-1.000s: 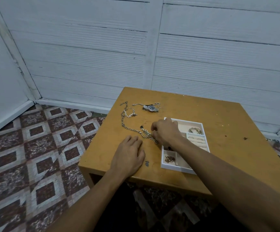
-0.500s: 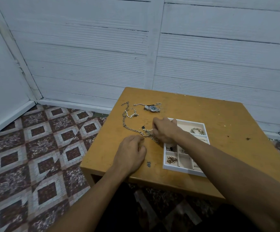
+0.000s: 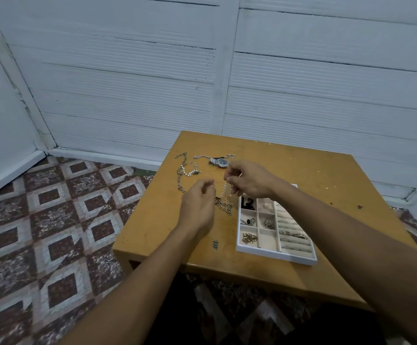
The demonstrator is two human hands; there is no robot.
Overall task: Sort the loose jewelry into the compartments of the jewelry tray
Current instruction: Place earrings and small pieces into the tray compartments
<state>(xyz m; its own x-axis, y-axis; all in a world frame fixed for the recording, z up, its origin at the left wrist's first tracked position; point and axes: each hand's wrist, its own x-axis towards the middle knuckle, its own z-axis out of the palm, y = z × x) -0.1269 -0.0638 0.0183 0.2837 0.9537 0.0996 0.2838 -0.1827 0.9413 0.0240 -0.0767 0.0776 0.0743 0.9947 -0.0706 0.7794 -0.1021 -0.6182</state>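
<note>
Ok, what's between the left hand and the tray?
Head view: a tangled chain on the table, and a pearl strand hanging from the right hand.

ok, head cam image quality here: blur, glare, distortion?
Head view: dim, even light, no glare; wide-angle bends the wall boards and table edge; right hand and the beaded strand it pinches look soft; pieces in the jewelry tray barely resolve.

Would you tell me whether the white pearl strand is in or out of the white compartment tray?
Out: the white pearl strand hangs pinched in the right hand above the wooden table, beside the white compartment tray.
</note>
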